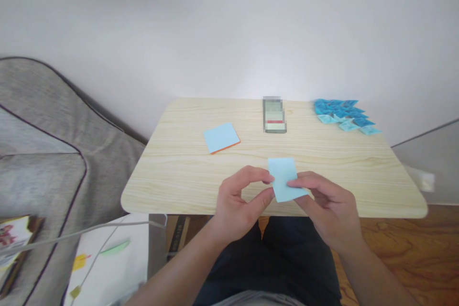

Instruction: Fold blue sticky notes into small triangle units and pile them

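Observation:
A light blue sheet of paper (283, 177) is held up over the table's front edge, with a flap angled out at its lower right. My left hand (240, 201) pinches the sheet's left edge between thumb and forefinger. On the right side, my right hand (330, 205) grips it, one fingertip lying on the front and the rest partly behind. Beyond my left hand lies a stack of paper squares (221, 137), light blue on top with an orange edge below.
Several folded blue paper pieces (344, 114) are grouped at the table's back right. A phone (274, 114), blurred out, lies at the back of the wooden table (172, 167). A grey sofa (107, 172) stands left, and a cable (86, 232) crosses a white box (111, 258).

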A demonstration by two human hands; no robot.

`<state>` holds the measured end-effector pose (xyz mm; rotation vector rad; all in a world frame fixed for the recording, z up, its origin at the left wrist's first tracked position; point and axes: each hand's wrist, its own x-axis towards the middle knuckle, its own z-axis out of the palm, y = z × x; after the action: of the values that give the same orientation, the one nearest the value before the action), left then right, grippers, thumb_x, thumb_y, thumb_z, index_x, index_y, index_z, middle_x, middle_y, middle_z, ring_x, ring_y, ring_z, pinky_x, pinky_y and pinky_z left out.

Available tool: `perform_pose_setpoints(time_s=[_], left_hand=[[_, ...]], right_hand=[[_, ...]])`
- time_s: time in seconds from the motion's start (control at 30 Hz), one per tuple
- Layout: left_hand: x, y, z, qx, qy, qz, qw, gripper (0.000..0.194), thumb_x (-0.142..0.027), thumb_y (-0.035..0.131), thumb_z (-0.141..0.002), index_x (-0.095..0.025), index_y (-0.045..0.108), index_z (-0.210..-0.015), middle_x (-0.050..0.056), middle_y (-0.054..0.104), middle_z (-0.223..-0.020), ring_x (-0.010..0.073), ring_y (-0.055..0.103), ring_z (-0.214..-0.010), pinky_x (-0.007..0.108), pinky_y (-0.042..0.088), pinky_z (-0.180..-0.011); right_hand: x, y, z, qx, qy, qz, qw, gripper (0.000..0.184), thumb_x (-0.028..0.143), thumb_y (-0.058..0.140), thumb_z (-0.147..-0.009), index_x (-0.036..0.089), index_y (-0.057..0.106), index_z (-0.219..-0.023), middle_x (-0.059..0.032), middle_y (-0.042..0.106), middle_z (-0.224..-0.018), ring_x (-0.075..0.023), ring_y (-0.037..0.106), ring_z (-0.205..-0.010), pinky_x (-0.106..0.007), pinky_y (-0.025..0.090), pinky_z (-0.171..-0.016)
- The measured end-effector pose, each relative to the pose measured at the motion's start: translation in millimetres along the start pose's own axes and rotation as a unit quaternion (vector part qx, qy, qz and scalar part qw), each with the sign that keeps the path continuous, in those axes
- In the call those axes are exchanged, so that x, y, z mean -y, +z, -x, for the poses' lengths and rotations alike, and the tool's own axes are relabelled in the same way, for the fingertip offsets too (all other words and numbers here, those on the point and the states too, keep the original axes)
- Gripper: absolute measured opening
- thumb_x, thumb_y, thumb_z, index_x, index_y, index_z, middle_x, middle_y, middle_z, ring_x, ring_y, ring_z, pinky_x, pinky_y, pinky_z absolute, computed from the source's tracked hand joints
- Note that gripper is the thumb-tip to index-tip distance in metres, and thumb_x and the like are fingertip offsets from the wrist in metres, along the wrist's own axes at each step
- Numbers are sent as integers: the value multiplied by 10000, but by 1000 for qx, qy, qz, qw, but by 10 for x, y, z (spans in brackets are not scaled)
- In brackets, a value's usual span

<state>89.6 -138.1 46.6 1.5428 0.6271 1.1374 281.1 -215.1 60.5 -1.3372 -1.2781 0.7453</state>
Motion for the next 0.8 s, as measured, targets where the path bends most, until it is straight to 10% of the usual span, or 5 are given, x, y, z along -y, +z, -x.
perform_pose_setpoints(time_s=[0.8], left_hand=[[-175,69,20,-7,-29,38,999,74,-180,756,-873,-187,691,-907,33,661,-867,155,590,-813,315,467,-780]], right_hand=[[215,50,49,33,49,-101,993,90,175,724,-905,262,744,-915,-29,718,-1085,-195,681,-942,-342,552,-872]])
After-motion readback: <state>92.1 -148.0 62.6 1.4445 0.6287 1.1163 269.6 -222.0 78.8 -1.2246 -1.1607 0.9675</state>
